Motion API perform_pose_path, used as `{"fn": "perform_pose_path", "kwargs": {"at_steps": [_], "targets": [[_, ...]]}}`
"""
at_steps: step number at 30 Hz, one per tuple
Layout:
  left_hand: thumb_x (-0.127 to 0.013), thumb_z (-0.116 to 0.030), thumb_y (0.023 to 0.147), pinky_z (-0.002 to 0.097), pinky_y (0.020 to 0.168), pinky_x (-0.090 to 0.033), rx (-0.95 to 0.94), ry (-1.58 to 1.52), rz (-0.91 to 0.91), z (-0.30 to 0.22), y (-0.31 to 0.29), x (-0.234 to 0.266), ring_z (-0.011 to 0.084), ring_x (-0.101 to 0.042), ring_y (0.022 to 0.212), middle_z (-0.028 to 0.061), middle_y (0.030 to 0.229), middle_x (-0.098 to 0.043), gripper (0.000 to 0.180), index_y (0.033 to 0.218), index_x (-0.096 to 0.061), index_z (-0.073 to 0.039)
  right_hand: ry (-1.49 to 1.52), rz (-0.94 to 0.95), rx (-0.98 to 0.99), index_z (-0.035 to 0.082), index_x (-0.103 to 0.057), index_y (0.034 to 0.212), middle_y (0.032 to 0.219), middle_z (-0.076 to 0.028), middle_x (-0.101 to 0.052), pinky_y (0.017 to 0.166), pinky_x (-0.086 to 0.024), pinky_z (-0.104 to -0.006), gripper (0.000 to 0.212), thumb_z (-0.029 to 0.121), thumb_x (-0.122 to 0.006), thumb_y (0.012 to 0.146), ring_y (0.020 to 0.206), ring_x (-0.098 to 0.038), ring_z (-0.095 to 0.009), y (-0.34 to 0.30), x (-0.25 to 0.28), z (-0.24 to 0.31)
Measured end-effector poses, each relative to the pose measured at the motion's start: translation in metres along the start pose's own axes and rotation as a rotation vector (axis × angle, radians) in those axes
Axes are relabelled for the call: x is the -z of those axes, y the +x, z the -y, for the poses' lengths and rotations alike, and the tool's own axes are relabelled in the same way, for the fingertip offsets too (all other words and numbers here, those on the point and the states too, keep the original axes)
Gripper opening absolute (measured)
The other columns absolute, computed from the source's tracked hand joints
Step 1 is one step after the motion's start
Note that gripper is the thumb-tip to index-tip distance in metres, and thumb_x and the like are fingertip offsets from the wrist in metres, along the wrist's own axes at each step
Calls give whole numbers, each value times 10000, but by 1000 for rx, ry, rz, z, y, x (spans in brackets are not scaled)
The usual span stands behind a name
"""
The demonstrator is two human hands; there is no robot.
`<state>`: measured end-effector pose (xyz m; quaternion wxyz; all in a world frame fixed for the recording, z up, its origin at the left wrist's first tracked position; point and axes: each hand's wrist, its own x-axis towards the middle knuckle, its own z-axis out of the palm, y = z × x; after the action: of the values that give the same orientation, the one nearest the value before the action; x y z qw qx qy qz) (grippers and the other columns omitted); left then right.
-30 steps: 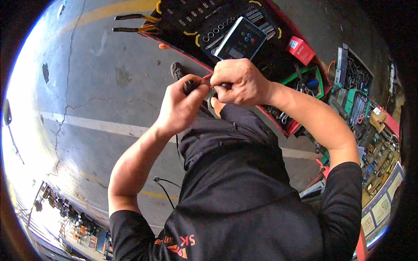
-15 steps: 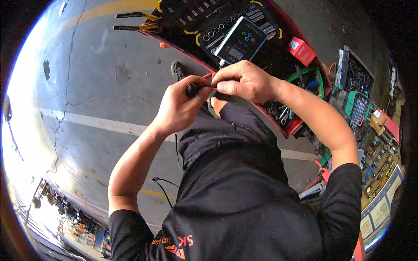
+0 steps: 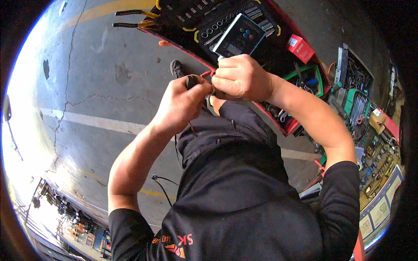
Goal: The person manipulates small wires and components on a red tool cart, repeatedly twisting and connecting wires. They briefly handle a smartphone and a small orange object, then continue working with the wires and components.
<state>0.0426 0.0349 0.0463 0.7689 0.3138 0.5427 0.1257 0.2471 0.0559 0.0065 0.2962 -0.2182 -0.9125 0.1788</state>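
Note:
My left hand (image 3: 183, 102) is closed round a short black cylindrical piece (image 3: 190, 82), whose end shows above the thumb and forefinger. Pressed up beside it, my right hand (image 3: 240, 78) is closed, knuckles upward, and whatever it grips is hidden. A red cable (image 3: 206, 74) bends out between the two hands at their far side. Just beyond my right hand lies a flat box-shaped device (image 3: 241, 37) with white sides and a black panel with several coloured buttons. It rests on the open red tool case.
The red tool case (image 3: 311, 52) holds sockets (image 3: 220, 26), a red box (image 3: 300, 48) and a green tray (image 3: 321, 82) of tools. More tools (image 3: 357, 106) lie at the right. On the floor are an orange-handled item (image 3: 164, 43) and a black cable (image 3: 165, 191).
My right hand has rolled over from a thumb-and-finger pinch into a closed grip with the knuckles up. My left hand has shifted slightly, showing more of the black piece's end.

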Motion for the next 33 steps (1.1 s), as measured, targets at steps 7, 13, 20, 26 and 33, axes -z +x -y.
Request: {"fn": "perform_pose_path", "kwargs": {"at_steps": [7, 13, 20, 26, 33], "targets": [[-612, -147, 905, 227, 535, -423, -400, 347, -170, 12, 2, 0, 84, -513, 576, 14, 701, -587, 145, 906, -616, -2, 500, 30, -513, 5, -634, 909, 818, -76, -646, 658, -517, -309, 220, 190, -682, 802, 757, -630, -174, -8, -2, 13], [-638, -12, 836, 311, 631, -498, -831, 673, -127, 21, -6, 0, 222, -612, 652, 135, 785, -630, 68, 898, -611, -18, 1376, 431, -865, -32, -635, 1121, 976, -75, -667, 817, -486, -275, 270, 122, -586, 905, 889, -608, -125, -12, 23, -1], [-639, 26, 810, 352, 560, -494, -1000, 802, -109, 19, 1, 4, 291, -618, 629, 135, 726, -598, 107, 897, -603, -25, 1313, 342, -872, -17, -667, 1047, 890, -64, -684, 736, -508, -272, 209, 95, -628, 875, 794, -634, -140, -11, 16, 2], [-574, -104, 896, 260, 419, -360, -151, 178, 47, 6, 0, 4, 105, -475, 481, -3, 650, -529, 78, 870, -594, -33, 407, 9, -220, 37, -629, 839, 745, -94, -631, 558, -504, -336, 142, 53, -705, 719, 622, -626, -262, -13, 1, 7], [-554, -161, 937, 221, 393, -325, 290, -449, 414, 23, 14, 29, 60, -433, 499, -27, 680, -495, 118, 958, -581, -49, 236, 113, -61, 50, -593, 806, 709, -79, -610, 544, -495, -341, 129, 62, -685, 716, 611, -616, -256, -12, 6, 6]]}}
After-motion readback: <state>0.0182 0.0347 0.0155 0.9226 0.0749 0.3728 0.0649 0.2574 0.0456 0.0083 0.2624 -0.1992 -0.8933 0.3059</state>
